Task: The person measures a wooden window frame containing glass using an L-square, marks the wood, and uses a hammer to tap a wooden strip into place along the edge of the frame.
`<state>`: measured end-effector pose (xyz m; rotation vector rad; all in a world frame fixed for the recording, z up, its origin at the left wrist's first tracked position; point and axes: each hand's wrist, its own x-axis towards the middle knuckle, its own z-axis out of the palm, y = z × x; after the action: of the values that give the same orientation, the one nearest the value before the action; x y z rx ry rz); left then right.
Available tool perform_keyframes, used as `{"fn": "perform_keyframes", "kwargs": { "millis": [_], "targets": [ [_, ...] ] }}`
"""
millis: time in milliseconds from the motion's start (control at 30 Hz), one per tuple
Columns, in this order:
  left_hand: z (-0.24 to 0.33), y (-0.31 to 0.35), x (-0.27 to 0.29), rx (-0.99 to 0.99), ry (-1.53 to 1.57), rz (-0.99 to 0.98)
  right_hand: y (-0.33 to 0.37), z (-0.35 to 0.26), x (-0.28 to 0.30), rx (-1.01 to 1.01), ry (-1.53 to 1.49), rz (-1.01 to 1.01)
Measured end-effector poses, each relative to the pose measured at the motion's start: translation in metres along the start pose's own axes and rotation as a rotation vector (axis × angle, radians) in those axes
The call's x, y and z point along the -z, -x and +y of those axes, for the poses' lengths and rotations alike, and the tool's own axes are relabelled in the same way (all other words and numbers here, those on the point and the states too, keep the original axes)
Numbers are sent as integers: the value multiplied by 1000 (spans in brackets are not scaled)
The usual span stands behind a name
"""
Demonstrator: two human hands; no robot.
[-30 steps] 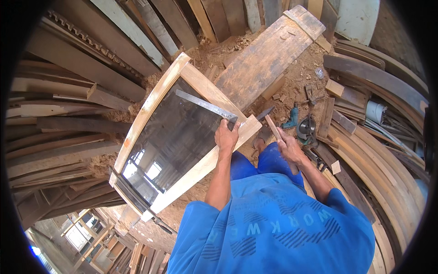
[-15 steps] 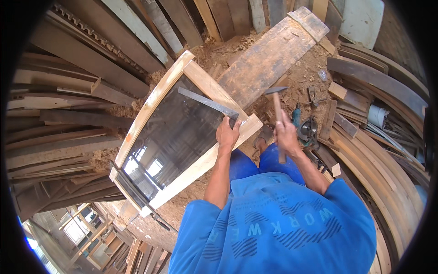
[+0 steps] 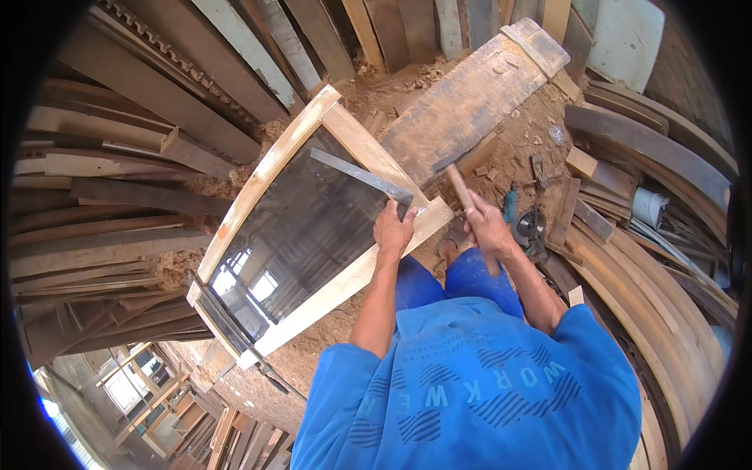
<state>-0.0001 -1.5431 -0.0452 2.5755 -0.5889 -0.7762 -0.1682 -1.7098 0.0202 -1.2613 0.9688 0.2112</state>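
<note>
My left hand point(image 3: 394, 229) is closed on the short end of an L-shaped steel square point(image 3: 356, 171) at one corner of a wooden frame point(image 3: 356, 270). The square's long blade reaches across a dark, glossy glass panel point(image 3: 301, 223) inside the frame. In my right hand point(image 3: 487, 225) is a hammer point(image 3: 457, 186), gripped by its wooden handle. Its slightly blurred head is up and left of the hand, near the frame's corner. A dark bar clamp point(image 3: 227, 319) crosses the frame's lower-left end.
A worn plank bench point(image 3: 470, 102) extends beyond the frame. Timber boards point(image 3: 133, 196) line the left and far sides; curved planks point(image 3: 634, 305) are stacked at right. A teal power tool point(image 3: 510, 202) and a round-bladed saw point(image 3: 531, 227) lie on the shavings-covered ground.
The hammer has swung left and slightly down, its head now closer to the frame's corner. My left hand stays on the square. The view has shifted slightly.
</note>
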Motion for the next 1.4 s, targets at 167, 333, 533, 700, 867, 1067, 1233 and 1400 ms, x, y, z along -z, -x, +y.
{"fn": "perform_keyframes", "kwargs": {
  "millis": [167,333,533,700,867,1067,1233,1400],
  "targets": [
    [5,17,12,-89,-58,146,-59,-16,20,185,-100,221],
    [23,47,38,-145,-46,330,-95,-15,31,195,966,473],
    [30,70,44,-189,-29,341,-1,-72,-70,592,784,-58],
    [26,82,40,-284,-34,354,-18,-52,-85,415,902,89],
    [10,75,31,-329,38,299,-46,-22,-92,486,809,217],
    [-39,73,41,-395,178,267,-85,4,-99,546,828,410],
    [-142,118,79,-141,83,278,-129,23,-118,607,884,495],
    [-246,154,104,-79,43,337,-162,62,-81,622,1027,579]
  ]
}}
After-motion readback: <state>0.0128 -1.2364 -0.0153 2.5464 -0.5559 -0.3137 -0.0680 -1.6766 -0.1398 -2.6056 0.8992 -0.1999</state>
